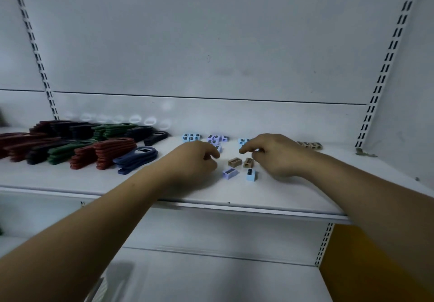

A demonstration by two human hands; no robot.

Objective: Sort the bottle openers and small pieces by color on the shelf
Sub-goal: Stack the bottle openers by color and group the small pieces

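Observation:
Stacks of red, black, green and blue bottle openers (pixel 98 151) lie on the left of the white shelf (pixel 211 198). Small sharpener-like pieces sit in groups at the back: light blue (pixel 191 137), purple (pixel 217 138), light blue (pixel 243 140) and tan (pixel 310 145). Between my hands lie two loose tan pieces (pixel 233 162), one purple piece (pixel 230 173) and one light blue piece (pixel 250 175). My left hand (pixel 195 158) hovers with fingers curled, and whatever is inside it is hidden. My right hand (pixel 274 155) has its fingers curled, with a bit of light blue between them.
Slotted shelf uprights (pixel 375 104) stand at both sides of the back wall. A small grey bit (pixel 362 153) lies at the far right of the shelf. A lower shelf (pixel 211 278) and a yellow panel (pixel 352 266) show below.

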